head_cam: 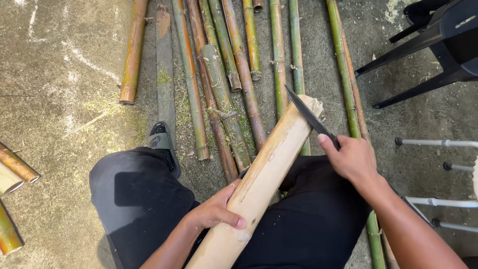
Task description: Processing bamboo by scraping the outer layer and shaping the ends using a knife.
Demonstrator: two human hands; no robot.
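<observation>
Head view: left hand (215,211) grips a pale bamboo pole (266,169) slanting up-right, its near end cut off; right hand (351,158) clasps a knife (307,115) on its far tip.

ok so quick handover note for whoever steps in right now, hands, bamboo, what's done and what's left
Left hand: gripping the thick pale stripped bamboo pole, which lies slanted across the lap.
Right hand: holding a dark-bladed knife, blade set against the pole's far end.
Done: the pole's surface looks pale and mostly skinned.
Left: the cut at the far end looks barely started.
Nearby: thinner green and brown bamboo stalks lie on the concrete floor ahead.
</observation>
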